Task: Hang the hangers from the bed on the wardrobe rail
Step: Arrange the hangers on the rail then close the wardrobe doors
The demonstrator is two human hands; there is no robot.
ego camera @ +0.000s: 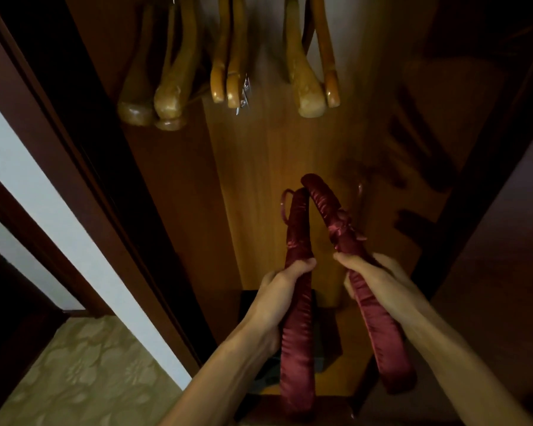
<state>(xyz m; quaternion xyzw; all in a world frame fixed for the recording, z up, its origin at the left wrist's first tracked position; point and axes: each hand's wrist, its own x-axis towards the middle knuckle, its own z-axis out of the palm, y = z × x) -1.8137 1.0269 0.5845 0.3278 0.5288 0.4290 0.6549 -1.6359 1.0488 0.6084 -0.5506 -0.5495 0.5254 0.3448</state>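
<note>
Two dark-red satin padded hangers, lower centre of frame, near ends toward the camera, far ends touching. Left hanger (297, 272): hook curling out to the left near its top. Right hanger (370, 302): bow at mid-length. Wooden hangers (228, 63) hang along the top.

Head-worn wide-angle view, looking forward and down into an open wardrobe.

There was one view only, so no second view shared the scene. The camera sat at the person's head and faced the wardrobe's wooden back panel (259, 179) from close by. Both forearms reached in from the bottom edge, with the left hand (282, 281) and right hand (373, 275) near the lens, low in the middle. Wooden hangers (228, 56) hung at the top edge. The wide lens bent the door frame (83, 155) at left, where patterned floor (83, 373) showed below.
</note>
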